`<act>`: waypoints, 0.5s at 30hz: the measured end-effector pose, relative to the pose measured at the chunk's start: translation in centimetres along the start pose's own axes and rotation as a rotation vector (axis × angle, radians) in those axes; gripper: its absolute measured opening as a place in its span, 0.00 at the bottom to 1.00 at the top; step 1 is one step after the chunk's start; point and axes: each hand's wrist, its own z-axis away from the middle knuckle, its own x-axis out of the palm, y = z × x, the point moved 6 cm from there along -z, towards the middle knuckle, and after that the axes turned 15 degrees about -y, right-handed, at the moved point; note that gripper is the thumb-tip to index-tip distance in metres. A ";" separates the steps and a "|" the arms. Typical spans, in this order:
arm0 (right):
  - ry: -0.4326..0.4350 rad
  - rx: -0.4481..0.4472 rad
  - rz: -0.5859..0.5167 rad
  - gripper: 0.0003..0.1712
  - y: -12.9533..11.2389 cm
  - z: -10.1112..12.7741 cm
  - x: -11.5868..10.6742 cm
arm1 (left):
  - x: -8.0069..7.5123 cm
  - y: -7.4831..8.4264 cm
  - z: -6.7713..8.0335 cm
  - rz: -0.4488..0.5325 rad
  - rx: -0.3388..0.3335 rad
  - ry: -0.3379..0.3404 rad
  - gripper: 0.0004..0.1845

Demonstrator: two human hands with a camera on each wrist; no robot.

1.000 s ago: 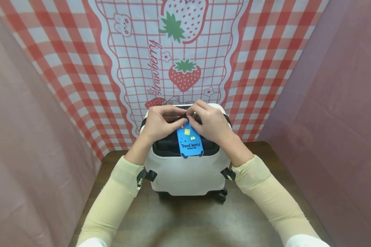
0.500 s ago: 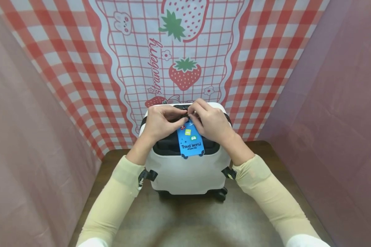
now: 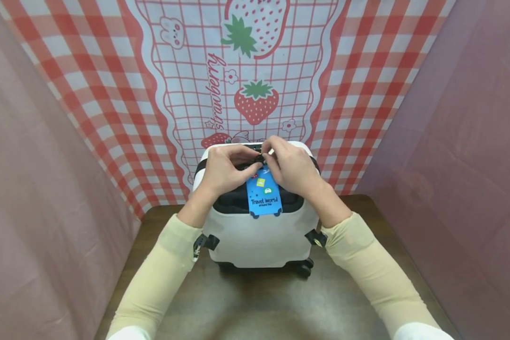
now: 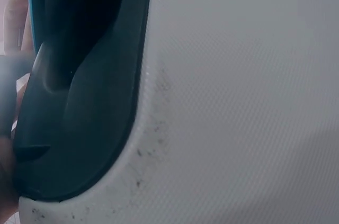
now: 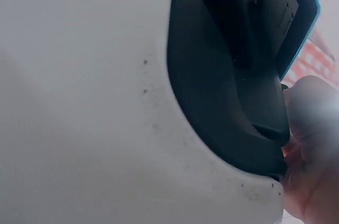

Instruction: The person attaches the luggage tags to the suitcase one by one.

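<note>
A small white suitcase (image 3: 261, 238) stands on the table with a dark recess and handle at its upper front. From the handle area hangs a blue luggage tag (image 3: 265, 203) printed with "Travel World" and small pictures. My left hand (image 3: 225, 170) pinches the tag's black strap (image 3: 260, 158) between thumb and fingers just above the tag. My right hand (image 3: 295, 171) pinches at the same strap from the other side, its fingertips partly hiding it. In the right wrist view, the back of the luggage tag (image 5: 287, 20) faces the suitcase, with the right hand (image 5: 315, 150) below.
A brown wooden table (image 3: 250, 302) lies under the suitcase, whose black wheels (image 3: 303, 268) show at the lower right. Behind it hangs a red-and-white strawberry cloth (image 3: 255, 71). Pinkish curtains (image 3: 46, 189) close off both sides.
My right fingertips have drawn slightly up and away from the left ones, so more of the black strap shows between them. The tag has shifted only slightly.
</note>
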 end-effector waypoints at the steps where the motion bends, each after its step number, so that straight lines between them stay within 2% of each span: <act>1: -0.001 0.005 -0.015 0.09 0.1 -0.1 0.0 | 0.0 -0.1 0.0 -0.004 -0.011 -0.003 0.13; 5: 0.000 -0.003 -0.112 0.10 0.6 -0.1 0.1 | 0.2 -0.3 0.0 -0.012 -0.044 -0.015 0.13; 10: 0.035 -0.085 -0.233 0.08 1.1 0.0 0.2 | 0.1 -0.3 -0.1 -0.018 -0.043 -0.017 0.12; 15: 0.051 -0.164 -0.293 0.07 1.4 -0.1 0.6 | 0.0 -0.2 0.0 -0.031 -0.051 -0.020 0.12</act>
